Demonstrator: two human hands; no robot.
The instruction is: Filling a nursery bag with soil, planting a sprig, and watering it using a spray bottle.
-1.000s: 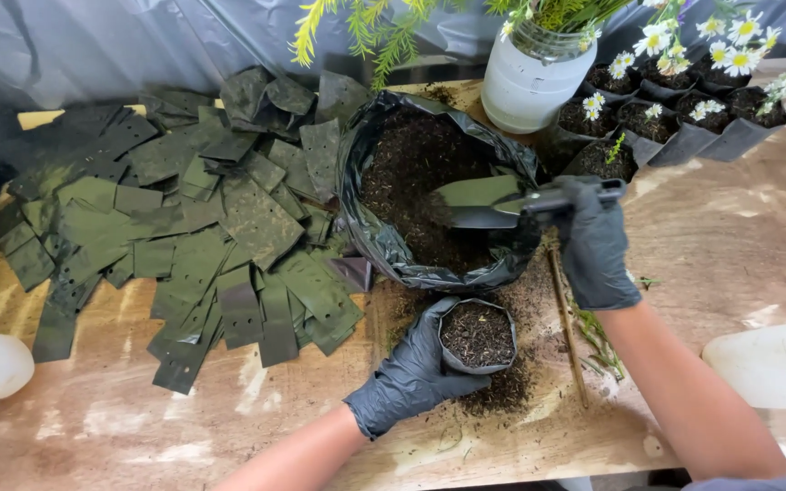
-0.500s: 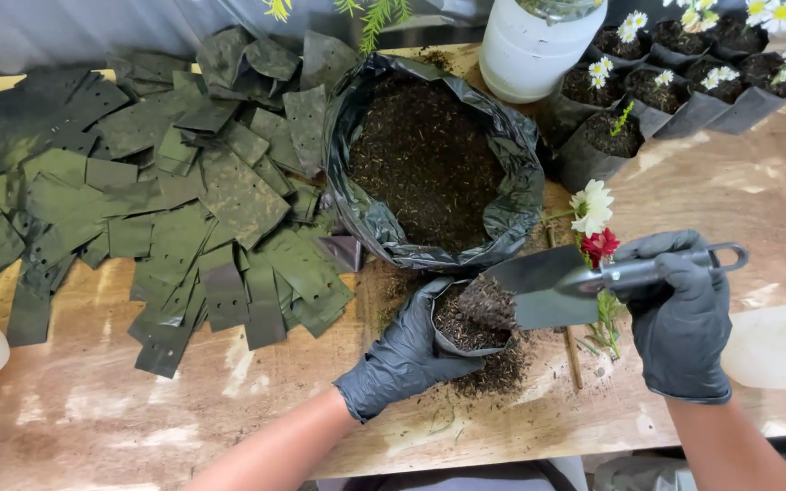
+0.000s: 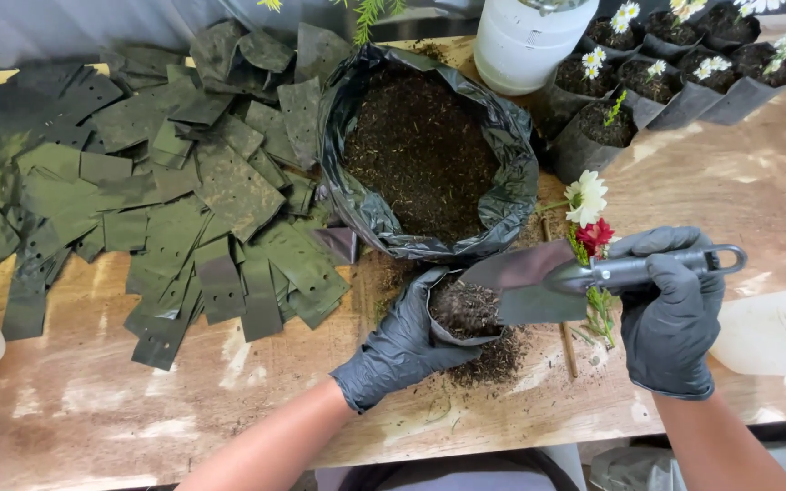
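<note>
Black-gloved left hand cups a small grow bag of soil. Right hand grips the trowel; its long axis runs leftward, blade resting over the bag mouth.

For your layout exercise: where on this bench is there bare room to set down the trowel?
Bare wood lies below the pile of flat bags, and more right of the flower pots. Crowded around the soil sack and small bag.

Heap of flat dark green nursery bags, white plastic jug, potted daisies in black bags, wooden table
</note>
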